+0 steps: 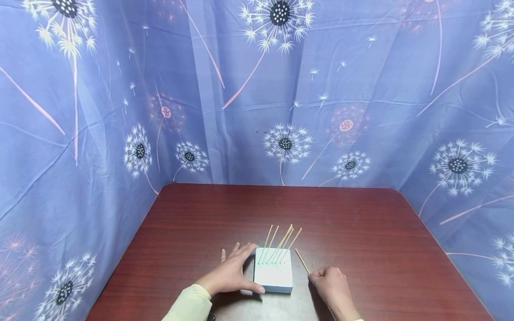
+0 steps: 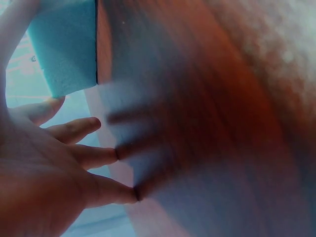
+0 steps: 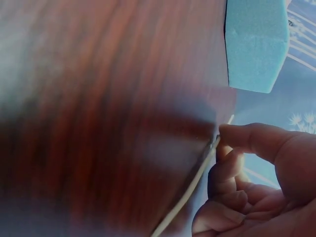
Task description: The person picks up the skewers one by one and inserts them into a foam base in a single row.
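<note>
A pale blue-white foam block (image 1: 274,276) sits on the table with several thin wooden sticks (image 1: 277,245) standing in it, in a row across its farther half, their tops leaning right. At the right end of that row a small dark hole shows. My left hand (image 1: 237,269) holds the block from the left, thumb at its near edge and index fingertip at the far corner. The other fingers spread out beside it. To the right of the block, my right hand (image 1: 332,283) pinches a loose wooden stick (image 3: 182,197) between thumb and fingers, low over the table.
The dark red wooden table (image 1: 225,209) has rounded far corners. Blue curtains (image 1: 241,147) printed with dandelions hang behind it and along both sides. A pale yellow sleeve (image 1: 190,303) covers the left forearm.
</note>
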The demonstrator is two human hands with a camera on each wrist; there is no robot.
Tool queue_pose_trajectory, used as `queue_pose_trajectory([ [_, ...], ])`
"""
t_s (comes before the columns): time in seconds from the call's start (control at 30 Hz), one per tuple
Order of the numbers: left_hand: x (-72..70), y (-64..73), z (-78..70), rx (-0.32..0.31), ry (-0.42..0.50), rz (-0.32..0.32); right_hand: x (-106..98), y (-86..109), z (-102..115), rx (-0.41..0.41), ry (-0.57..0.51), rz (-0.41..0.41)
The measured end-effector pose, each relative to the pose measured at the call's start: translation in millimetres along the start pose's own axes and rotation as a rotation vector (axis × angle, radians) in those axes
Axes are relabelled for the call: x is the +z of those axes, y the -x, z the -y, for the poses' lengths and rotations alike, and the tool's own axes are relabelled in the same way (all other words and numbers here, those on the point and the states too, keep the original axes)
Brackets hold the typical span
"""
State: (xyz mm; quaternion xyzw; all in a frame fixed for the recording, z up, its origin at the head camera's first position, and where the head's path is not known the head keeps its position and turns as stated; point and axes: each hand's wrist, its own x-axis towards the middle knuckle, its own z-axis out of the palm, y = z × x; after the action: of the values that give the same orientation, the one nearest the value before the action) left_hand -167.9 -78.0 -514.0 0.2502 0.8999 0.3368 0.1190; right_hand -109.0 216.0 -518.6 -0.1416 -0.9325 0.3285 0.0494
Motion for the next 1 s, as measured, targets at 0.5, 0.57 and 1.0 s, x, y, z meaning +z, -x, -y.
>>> queue_pose_trajectory([
  [0.5, -0.2, 0.3, -0.6, 0.006, -0.008, -0.002, -8, -4.3, 14, 0.089, -0.207, -0.018],
  [0.57, -0.2, 0.0, -0.2, 0.005, -0.008, -0.002, -10, -4.9, 16, 0.070, -0.203, -0.043],
  [1.0, -0.2, 0.5, -0.7, 0.006, -0.002, -0.005, -12, -4.7, 25, 0.050, -0.380, -0.094],
])
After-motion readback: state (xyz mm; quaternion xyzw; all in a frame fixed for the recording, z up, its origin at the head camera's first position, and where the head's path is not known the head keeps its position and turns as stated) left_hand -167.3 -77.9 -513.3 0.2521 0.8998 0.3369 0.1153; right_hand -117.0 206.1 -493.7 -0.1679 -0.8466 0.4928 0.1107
